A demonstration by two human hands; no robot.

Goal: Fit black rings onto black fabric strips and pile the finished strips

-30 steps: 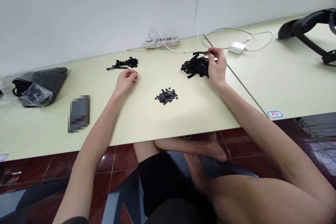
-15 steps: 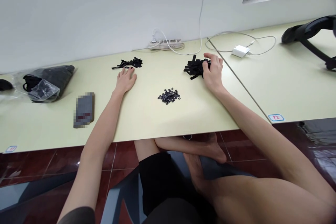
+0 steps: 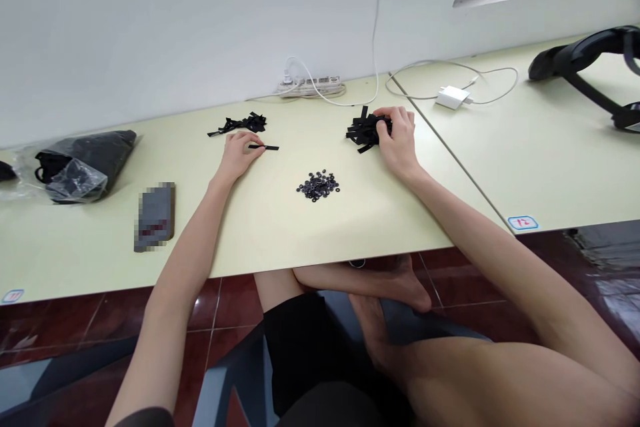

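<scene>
My left hand [image 3: 239,155] pinches a short black strip [image 3: 271,147] between thumb and fingertips, just above the table surface. Behind that hand lies a small loose heap of black strips [image 3: 256,122]. On the right, my right hand [image 3: 399,138] has its thumb and fingers closed on the edge of a bigger pile of black strips [image 3: 361,129]; its fingertips are partly hidden among them. Between the two hands, nearer to me, sits a scattered heap of small dark washer-like rings [image 3: 319,185].
A grey phone-like object [image 3: 156,217], blurred out, lies left of my forearm, near a plastic bag with dark contents [image 3: 93,163]. Along the wall are a power strip [image 3: 320,86] and a white charger [image 3: 453,97] with cables. A black headset-like object [image 3: 575,67] stands far right.
My left hand has drawn back slightly from its heap and now pinches one black strip. My right hand's fingers have closed in on the bigger pile. The view has shifted a little.
</scene>
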